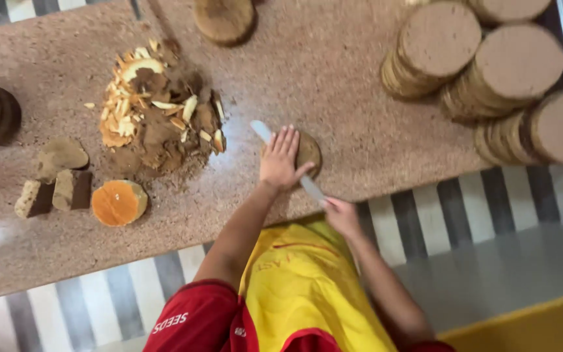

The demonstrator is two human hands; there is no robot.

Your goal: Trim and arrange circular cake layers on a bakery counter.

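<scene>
The left hand lay flat and open on a brown disc. The right hand gripped a knife on the table.

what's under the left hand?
A round brown disc lies flat on the speckled counter; only its right edge shows. The left hand covers the rest. A long pale blade passes beneath too, its middle hidden.
</scene>
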